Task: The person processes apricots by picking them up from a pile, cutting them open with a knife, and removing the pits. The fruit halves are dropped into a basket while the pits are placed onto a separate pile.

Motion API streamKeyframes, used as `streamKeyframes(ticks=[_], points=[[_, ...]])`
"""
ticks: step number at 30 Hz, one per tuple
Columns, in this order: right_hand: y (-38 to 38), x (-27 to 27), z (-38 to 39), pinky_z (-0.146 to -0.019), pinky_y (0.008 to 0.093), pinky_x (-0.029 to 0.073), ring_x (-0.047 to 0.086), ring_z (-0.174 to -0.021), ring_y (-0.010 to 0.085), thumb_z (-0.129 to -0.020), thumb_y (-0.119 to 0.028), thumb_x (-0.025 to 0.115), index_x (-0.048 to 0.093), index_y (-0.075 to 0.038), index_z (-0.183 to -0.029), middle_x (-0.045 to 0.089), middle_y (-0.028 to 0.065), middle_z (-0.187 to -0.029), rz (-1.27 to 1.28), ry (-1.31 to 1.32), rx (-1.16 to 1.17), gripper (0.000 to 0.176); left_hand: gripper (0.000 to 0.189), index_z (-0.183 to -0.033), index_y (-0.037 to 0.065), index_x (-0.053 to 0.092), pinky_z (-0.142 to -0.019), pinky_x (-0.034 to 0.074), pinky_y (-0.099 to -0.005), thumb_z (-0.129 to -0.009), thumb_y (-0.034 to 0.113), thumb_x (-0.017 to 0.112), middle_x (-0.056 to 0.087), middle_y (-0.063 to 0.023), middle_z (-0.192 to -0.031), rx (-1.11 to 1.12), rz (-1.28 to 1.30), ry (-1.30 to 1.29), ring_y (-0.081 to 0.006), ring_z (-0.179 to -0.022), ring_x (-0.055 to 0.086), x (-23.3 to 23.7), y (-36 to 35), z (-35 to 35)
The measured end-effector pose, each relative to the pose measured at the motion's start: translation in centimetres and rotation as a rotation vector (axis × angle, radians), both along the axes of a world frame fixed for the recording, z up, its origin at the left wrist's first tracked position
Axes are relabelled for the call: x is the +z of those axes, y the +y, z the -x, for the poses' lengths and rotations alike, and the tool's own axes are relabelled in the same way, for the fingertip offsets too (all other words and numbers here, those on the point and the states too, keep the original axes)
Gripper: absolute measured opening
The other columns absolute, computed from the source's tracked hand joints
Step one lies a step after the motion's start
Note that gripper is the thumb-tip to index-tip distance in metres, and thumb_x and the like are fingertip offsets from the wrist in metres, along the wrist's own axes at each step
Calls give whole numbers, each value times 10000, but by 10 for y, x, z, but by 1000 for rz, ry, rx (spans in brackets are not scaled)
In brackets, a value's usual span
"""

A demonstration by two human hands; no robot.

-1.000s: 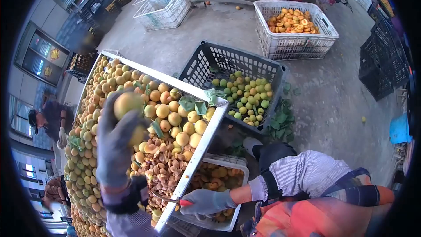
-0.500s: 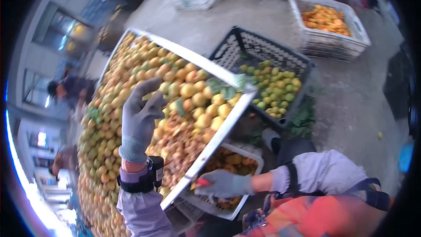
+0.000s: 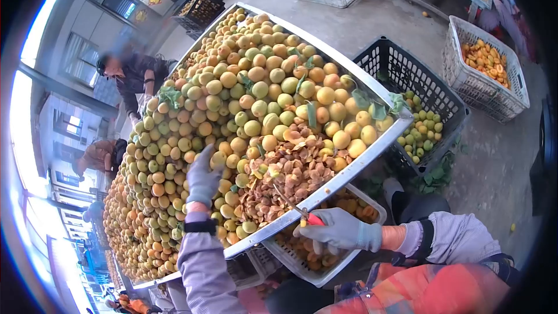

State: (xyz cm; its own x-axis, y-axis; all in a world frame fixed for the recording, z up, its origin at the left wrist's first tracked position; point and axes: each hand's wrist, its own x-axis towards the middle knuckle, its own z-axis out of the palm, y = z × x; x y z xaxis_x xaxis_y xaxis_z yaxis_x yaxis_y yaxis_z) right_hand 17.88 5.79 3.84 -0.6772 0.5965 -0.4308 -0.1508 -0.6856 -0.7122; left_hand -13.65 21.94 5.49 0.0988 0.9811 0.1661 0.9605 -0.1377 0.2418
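L hand [image 3: 203, 179], fingers spread, on soft apricots [image 3: 232, 104]: cup whole, prob. bruises. R hand [image 3: 340, 229] fingers clamped on knife [image 3: 301, 211] at tabletop [image 3: 360, 157] edge.

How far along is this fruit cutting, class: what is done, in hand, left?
Done: a heap of pits on the table, cut halves in the white crate. In hand: right hand grips a red-handled knife; left hand touches whole apricots. Left: most of the pile is whole.

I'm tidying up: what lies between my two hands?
Head view: a heap of brown pits lies between left hand and right hand; the knife reaches over it.
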Motion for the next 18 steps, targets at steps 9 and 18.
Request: streamKeyframes(ticks=[9, 18], points=[[3, 1, -4, -367, 179, 350, 452, -403, 53, -879, -335, 612, 571, -55, -997, 587, 24, -610, 39, -38, 12, 306, 328, -1197, 67, 548, -809, 481, -251, -872, 101, 580, 591, -34, -1075, 98, -3, -782, -142, -936, 577, -3, 1, 24], [-4, -2, 1, -370, 190, 356, 460, -407, 62, -884, -339, 603, 570, -55, -991, 587, 27, -616, 22, -60, 37, 305, 435, -1083, 48, 563, -744, 503, -335, -785, 336, 695, 609, -124, -999, 459, 118, -193, -225, -840, 594, -32, 3, 89]])
